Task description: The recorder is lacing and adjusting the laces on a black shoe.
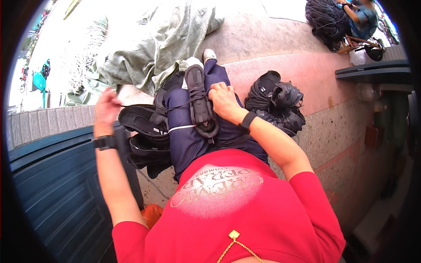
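Observation:
A black shoe upper lies lengthwise across my thighs, with black laces threaded down its middle. My right hand is closed at its right edge, fingers curled and gripping its side. Out to the left, my left hand is raised and somewhat blurred, its fingers closed on a black shoelace. That lace stretches from the upper across my left thigh to the hand. A white cord runs over the same thigh.
Black uppers are stacked by my left leg. A bundle of them lies on the floor at my right. Greenish sheeting spreads ahead; a blue panelled door stands left. Far right, a person sits beside a black heap.

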Demonstrator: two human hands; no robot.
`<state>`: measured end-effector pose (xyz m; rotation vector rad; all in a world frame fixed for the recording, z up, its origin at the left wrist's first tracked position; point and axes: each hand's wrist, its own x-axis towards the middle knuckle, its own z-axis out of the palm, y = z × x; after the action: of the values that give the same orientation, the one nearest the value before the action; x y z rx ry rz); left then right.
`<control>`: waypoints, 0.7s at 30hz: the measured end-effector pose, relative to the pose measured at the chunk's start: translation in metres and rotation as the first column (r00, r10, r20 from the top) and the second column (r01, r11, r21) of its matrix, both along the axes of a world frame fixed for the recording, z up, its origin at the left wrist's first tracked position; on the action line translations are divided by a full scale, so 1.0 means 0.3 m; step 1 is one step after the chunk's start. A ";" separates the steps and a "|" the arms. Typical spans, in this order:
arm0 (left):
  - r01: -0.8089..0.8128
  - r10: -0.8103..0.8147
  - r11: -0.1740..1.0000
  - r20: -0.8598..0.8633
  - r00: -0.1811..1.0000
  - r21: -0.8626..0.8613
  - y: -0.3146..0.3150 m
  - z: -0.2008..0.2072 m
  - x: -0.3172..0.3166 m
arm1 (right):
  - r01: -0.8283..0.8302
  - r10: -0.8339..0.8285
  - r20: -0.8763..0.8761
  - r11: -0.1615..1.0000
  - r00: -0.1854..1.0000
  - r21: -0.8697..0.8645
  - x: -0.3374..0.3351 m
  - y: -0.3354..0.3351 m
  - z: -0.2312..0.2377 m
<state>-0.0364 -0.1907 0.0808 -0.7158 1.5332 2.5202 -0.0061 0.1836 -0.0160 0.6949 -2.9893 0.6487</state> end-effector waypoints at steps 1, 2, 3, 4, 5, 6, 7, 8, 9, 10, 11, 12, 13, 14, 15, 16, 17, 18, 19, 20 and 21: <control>-0.083 0.082 0.995 -0.014 0.997 -0.063 -0.104 0.036 -0.006 | -0.012 0.013 -0.052 1.000 0.999 0.028 -0.001 -0.007 0.001; -0.162 0.163 0.985 0.014 0.987 -0.051 -0.205 0.079 -0.006 | -0.032 0.038 -0.090 0.997 0.995 0.064 0.000 -0.013 0.002; -0.229 0.229 0.973 0.054 0.972 -0.016 -0.290 0.118 -0.002 | -0.018 0.024 -0.080 0.997 0.996 0.073 -0.002 -0.016 0.004; -0.222 0.228 0.970 0.056 0.972 -0.096 -0.353 0.148 0.015 | -0.012 0.014 -0.048 0.999 0.999 0.049 -0.001 -0.018 0.006; -0.317 0.346 0.928 0.137 0.928 -0.194 -0.397 0.175 0.035 | 0.010 -0.009 -0.013 0.999 1.000 0.039 -0.001 -0.019 0.010; -0.268 0.288 0.946 0.095 0.953 -0.180 -0.414 0.186 0.052 | 0.056 -0.056 -0.005 0.998 0.998 -0.028 0.001 -0.017 0.015; -0.316 0.355 0.912 0.120 0.927 -0.261 -0.410 0.189 0.069 | 0.042 -0.043 -0.031 0.998 0.999 -0.049 0.002 -0.015 0.022; -0.346 0.401 0.886 0.135 0.906 -0.309 -0.382 0.181 0.084 | 0.088 -0.090 -0.035 0.995 0.995 -0.053 0.005 -0.012 0.030; -0.299 0.364 0.883 0.125 0.923 -0.363 -0.333 0.159 0.091 | 0.149 -0.150 -0.027 0.988 0.988 -0.038 0.008 -0.011 0.040; -0.240 0.305 0.890 0.113 0.946 -0.387 -0.270 0.128 0.093 | 0.134 -0.134 -0.038 0.991 0.990 -0.002 0.013 -0.011 0.050; -0.195 0.250 0.914 0.115 0.962 -0.355 -0.191 0.086 0.092 | 0.109 -0.109 -0.042 0.994 0.993 -0.011 0.018 -0.013 0.060; -0.015 0.078 0.919 0.145 0.986 -0.394 -0.113 0.052 0.086 | 0.125 -0.125 0.003 0.992 0.992 0.019 0.024 -0.017 0.071; 0.073 -0.044 0.905 0.079 0.996 -0.419 -0.008 -0.005 0.101 | 0.136 -0.137 0.033 0.990 0.990 0.039 0.029 -0.023 0.080; 0.207 -0.198 0.965 0.074 0.977 -0.160 0.081 -0.040 0.102 | 0.147 -0.148 0.046 0.989 0.988 0.026 0.035 -0.026 0.088; 0.279 -0.260 0.942 0.117 0.958 -0.186 0.183 -0.081 0.125 | 0.136 -0.139 0.064 0.990 0.988 0.041 0.038 -0.033 0.093; 0.431 -0.409 0.885 0.151 0.900 -0.173 0.261 -0.103 0.134 | 0.142 -0.147 0.070 0.987 0.987 0.072 0.040 -0.038 0.096; 0.500 -0.485 0.855 0.132 0.865 -0.137 0.333 -0.122 0.149 | 0.155 -0.163 0.068 0.982 0.984 0.107 0.041 -0.043 0.096; 0.543 -0.517 0.834 0.206 0.831 -0.101 0.395 -0.138 0.159 | 0.151 -0.161 0.080 0.981 0.984 0.119 0.041 -0.045 0.093; 0.564 -0.524 0.802 0.220 0.823 -0.198 0.453 -0.155 0.170 | 0.126 -0.137 0.091 0.985 0.986 0.117 0.040 -0.048 0.088; 0.572 -0.518 0.755 0.243 0.820 -0.321 0.500 -0.172 0.176 | 0.120 -0.135 0.125 0.985 0.983 0.123 0.039 -0.049 0.082; 0.542 -0.493 0.674 0.242 0.836 -0.502 0.532 -0.185 0.182 | 0.124 -0.146 0.155 0.982 0.977 0.142 0.036 -0.050 0.075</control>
<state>0.0182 -0.0310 0.0252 -0.3381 2.0943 1.6096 0.0048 0.1686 0.0065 0.4556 -3.2204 0.5314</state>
